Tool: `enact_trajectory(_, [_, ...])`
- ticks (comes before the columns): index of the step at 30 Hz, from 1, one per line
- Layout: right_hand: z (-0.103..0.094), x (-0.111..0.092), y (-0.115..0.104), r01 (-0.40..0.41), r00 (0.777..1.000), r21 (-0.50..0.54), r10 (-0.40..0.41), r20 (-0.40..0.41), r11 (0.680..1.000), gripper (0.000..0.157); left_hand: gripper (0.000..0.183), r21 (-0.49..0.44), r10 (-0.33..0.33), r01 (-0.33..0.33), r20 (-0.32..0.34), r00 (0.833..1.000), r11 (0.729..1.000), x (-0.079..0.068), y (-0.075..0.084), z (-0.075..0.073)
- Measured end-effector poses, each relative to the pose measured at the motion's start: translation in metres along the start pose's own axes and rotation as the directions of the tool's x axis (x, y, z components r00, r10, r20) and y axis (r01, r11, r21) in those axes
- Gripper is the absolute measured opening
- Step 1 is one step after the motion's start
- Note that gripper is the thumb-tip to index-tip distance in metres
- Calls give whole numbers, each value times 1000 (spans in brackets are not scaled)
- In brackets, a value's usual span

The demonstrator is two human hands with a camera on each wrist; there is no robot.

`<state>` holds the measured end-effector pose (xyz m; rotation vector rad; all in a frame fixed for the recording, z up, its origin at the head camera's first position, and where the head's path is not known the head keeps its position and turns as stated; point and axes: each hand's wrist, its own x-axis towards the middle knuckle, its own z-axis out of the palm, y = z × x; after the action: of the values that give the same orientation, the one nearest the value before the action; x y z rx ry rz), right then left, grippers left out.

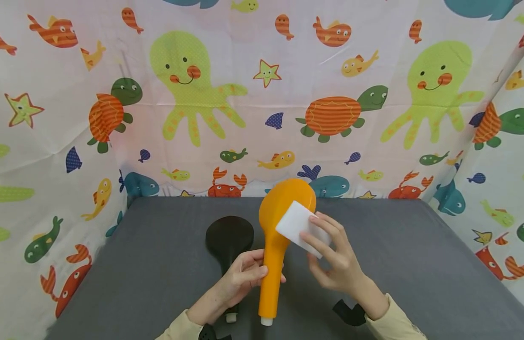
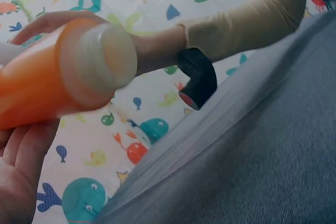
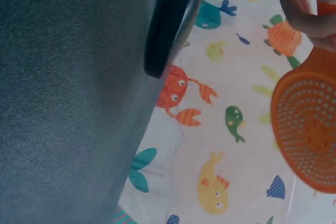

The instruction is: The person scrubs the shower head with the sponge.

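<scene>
An orange shower head (image 1: 283, 200) is held up over the table, its white threaded end (image 2: 113, 59) pointing down. My left hand (image 1: 249, 276) grips its handle, fingers wrapped behind and thumb in front. In the right wrist view the spray face (image 3: 310, 129) shows many small holes. A white sponge block (image 1: 300, 226) is pinched between the fingers and thumb of my right hand (image 1: 336, 259). The sponge overlaps the right side of the shower head's neck. To the left, a black shower head (image 1: 230, 233) lies on the table, its handle partly hidden behind my left hand.
The grey tabletop (image 1: 160, 264) spreads out on both sides of the hands. A white curtain (image 1: 253, 141) printed with sea animals hangs behind it and along the sides. A black strap (image 1: 349, 312) sits at the right wrist.
</scene>
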<state>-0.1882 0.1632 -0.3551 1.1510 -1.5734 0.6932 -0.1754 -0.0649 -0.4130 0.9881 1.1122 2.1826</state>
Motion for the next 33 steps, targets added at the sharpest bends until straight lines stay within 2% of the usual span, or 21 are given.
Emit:
enact_trajectory(2, [-2, 4, 0, -66, 997, 3, 66, -28, 998, 31, 31, 33, 11, -12, 19, 1000, 999, 0, -1, -1])
enact_trajectory(4, [-6, 10, 0, -196, 978, 30, 198, -67, 980, 34, 34, 82, 22, -26, 50, 999, 996, 0, -2, -2])
enact_trajectory(6, [-12, 16, 2, -354, 931, 82, 359, -69, 932, 34, 37, 143, 31, -43, 82, 996, 989, 1, -2, -2])
enact_trajectory(9, [-20, 17, 11, -544, 834, 136, 551, -19, 828, 36, 41, 216, 35, -61, 124, 992, 974, 1, -3, -1])
enact_trajectory(11, [-24, 14, 17, -620, 780, 153, 626, 15, 769, 39, 43, 243, 37, -69, 134, 990, 968, 1, -2, 0])
enact_trajectory(13, [-25, 8, 19, -672, 737, 140, 675, 25, 728, 39, 43, 251, 50, -82, 133, 990, 964, 1, -1, 1])
enact_trajectory(16, [-24, -1, 13, -708, 702, 141, 711, 33, 692, 39, 42, 276, 86, -115, 115, 990, 954, 2, 2, 1])
enact_trajectory(18, [-22, -9, 6, -721, 688, 150, 724, 44, 676, 40, 42, 300, 106, -132, 103, 989, 945, 2, 6, 0])
enact_trajectory(22, [-19, -18, 1, -726, 683, 173, 728, 59, 666, 41, 42, 367, 105, -133, 96, 990, 921, 2, 12, -3])
enact_trajectory(25, [-21, -15, 7, -719, 689, 157, 725, 28, 677, 39, 43, 404, 62, -96, 95, 994, 910, 2, 13, -4])
enact_trajectory(29, [-25, -2, 19, -706, 703, 118, 711, 3, 698, 36, 41, 458, -20, -11, 62, 998, 889, 0, 10, -4])
enact_trajectory(31, [-28, 4, 23, -705, 706, 96, 708, 11, 702, 35, 39, 519, -33, 10, 35, 999, 855, 0, 8, -3])
enact_trajectory(33, [-30, 7, 25, -721, 692, 76, 722, 24, 689, 34, 37, 589, -20, 12, 7, 1000, 808, 0, 6, -2])
